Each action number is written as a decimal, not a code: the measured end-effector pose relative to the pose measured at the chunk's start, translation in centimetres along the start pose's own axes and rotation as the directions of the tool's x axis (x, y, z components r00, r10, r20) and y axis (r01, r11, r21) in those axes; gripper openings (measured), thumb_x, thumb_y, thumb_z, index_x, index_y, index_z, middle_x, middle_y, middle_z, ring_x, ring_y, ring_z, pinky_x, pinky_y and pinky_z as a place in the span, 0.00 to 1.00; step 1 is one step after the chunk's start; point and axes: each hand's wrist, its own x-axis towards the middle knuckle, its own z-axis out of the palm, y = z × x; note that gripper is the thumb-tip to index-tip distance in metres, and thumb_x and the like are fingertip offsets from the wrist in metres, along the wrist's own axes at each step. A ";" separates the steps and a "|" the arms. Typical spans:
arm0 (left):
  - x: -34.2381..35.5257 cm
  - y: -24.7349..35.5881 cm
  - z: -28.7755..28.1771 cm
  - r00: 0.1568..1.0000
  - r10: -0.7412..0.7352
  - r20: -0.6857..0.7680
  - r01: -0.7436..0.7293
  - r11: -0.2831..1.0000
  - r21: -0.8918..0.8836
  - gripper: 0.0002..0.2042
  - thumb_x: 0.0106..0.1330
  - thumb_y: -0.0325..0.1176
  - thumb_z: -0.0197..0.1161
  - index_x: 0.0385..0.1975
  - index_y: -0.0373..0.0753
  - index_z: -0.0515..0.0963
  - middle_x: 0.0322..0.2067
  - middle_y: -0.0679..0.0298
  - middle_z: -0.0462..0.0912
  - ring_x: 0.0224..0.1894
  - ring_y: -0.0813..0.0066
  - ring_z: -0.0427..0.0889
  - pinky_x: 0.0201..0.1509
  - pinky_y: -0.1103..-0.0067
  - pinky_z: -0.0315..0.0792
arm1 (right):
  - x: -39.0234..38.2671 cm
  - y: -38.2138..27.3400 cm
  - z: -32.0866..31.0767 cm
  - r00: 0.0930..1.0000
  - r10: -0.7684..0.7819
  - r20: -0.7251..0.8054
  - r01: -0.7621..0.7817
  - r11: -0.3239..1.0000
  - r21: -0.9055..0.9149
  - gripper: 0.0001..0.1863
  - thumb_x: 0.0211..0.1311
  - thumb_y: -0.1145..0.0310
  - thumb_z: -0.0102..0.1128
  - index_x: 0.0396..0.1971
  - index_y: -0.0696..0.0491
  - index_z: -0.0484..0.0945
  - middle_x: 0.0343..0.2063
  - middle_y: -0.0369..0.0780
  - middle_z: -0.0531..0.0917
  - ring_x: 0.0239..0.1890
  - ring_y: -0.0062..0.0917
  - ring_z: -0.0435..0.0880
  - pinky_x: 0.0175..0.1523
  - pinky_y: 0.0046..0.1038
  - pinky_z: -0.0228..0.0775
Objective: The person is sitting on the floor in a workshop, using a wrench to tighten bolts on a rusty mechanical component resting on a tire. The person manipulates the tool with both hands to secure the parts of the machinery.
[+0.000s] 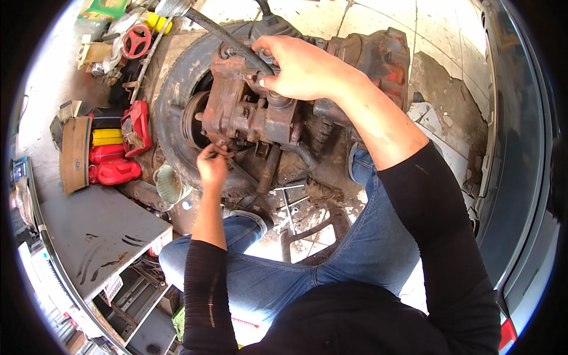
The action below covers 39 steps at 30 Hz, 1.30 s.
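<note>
A rusty engine (236, 112) with a belt pulley (195, 118) on its left side sits against a large black tyre (171, 77). My right hand (296, 68) reaches over its top, fingers and thumb curled round the lower end of a thick black hose (228, 38). The hose runs up and left from there, and its end is hidden by my palm. Down at the engine's near lower edge, just below the pulley, my left hand (213, 167) is closed in a pinch. A small dark piece shows at those fingertips, too little to name.
Between my knees are a cross-shaped wrench (288, 207) and a dark metal frame (316, 241). Red plastic canisters (118, 171), a cardboard piece (75, 154) and a grey metal cabinet (100, 231) stand at left. A dark vehicle body (515, 154) lines the right.
</note>
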 end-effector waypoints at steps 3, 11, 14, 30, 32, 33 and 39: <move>-2.4 1.0 3.6 0.874 0.452 0.179 -0.475 0.717 0.510 0.08 0.52 0.14 0.56 0.28 0.30 0.81 0.38 0.49 0.89 0.52 0.50 0.88 0.57 0.66 0.80 | -0.2 0.1 -0.3 0.999 0.043 0.000 -0.043 0.998 -0.045 0.32 0.64 0.65 0.70 0.66 0.59 0.72 0.57 0.55 0.82 0.61 0.45 0.82 0.66 0.41 0.74; -1.7 6.5 2.5 0.955 0.194 0.224 -0.294 0.699 0.652 0.09 0.53 0.19 0.56 0.27 0.39 0.83 0.31 0.53 0.87 0.38 0.48 0.87 0.44 0.64 0.79 | -0.1 0.6 0.1 1.000 0.016 -0.011 -0.017 0.999 -0.035 0.35 0.65 0.64 0.69 0.68 0.61 0.68 0.60 0.56 0.80 0.65 0.45 0.80 0.70 0.41 0.72; -2.1 4.2 3.2 0.839 0.483 0.251 -0.535 0.646 0.545 0.08 0.52 0.17 0.55 0.26 0.36 0.81 0.32 0.52 0.88 0.39 0.48 0.87 0.45 0.66 0.79 | -0.1 0.0 -0.1 1.000 0.017 -0.015 -0.017 0.999 -0.037 0.35 0.64 0.65 0.70 0.68 0.61 0.68 0.61 0.57 0.80 0.66 0.45 0.79 0.70 0.41 0.72; -1.8 7.8 5.1 0.993 0.075 -0.095 0.014 0.709 0.705 0.08 0.56 0.21 0.60 0.27 0.40 0.86 0.29 0.60 0.89 0.34 0.61 0.89 0.42 0.69 0.79 | -0.3 0.3 -0.3 0.999 0.023 0.023 -0.022 0.999 -0.042 0.36 0.63 0.65 0.71 0.68 0.61 0.68 0.58 0.56 0.81 0.64 0.46 0.81 0.69 0.41 0.73; -1.9 6.2 5.5 0.987 0.097 -0.131 0.026 0.698 0.715 0.09 0.56 0.20 0.58 0.27 0.38 0.86 0.30 0.60 0.90 0.35 0.63 0.89 0.44 0.70 0.79 | -0.2 0.4 0.1 0.997 -0.039 -0.065 0.039 0.999 -0.014 0.30 0.60 0.69 0.70 0.61 0.65 0.73 0.46 0.57 0.85 0.53 0.47 0.86 0.58 0.42 0.77; -1.7 4.9 5.1 0.983 0.119 -0.139 -0.006 0.780 0.626 0.09 0.56 0.20 0.58 0.27 0.38 0.85 0.29 0.60 0.89 0.35 0.64 0.89 0.44 0.71 0.79 | -0.1 0.5 0.3 0.992 -0.068 -0.110 0.068 0.998 -0.003 0.27 0.59 0.71 0.70 0.57 0.66 0.76 0.39 0.57 0.87 0.48 0.47 0.88 0.53 0.43 0.79; -1.0 5.9 5.6 0.976 0.062 -0.210 0.073 0.810 0.582 0.07 0.59 0.20 0.60 0.26 0.36 0.85 0.28 0.57 0.89 0.34 0.65 0.90 0.44 0.72 0.79 | 0.0 0.9 0.1 1.000 0.012 -0.009 -0.012 0.999 -0.051 0.36 0.62 0.66 0.71 0.67 0.61 0.69 0.57 0.56 0.81 0.63 0.45 0.81 0.68 0.40 0.73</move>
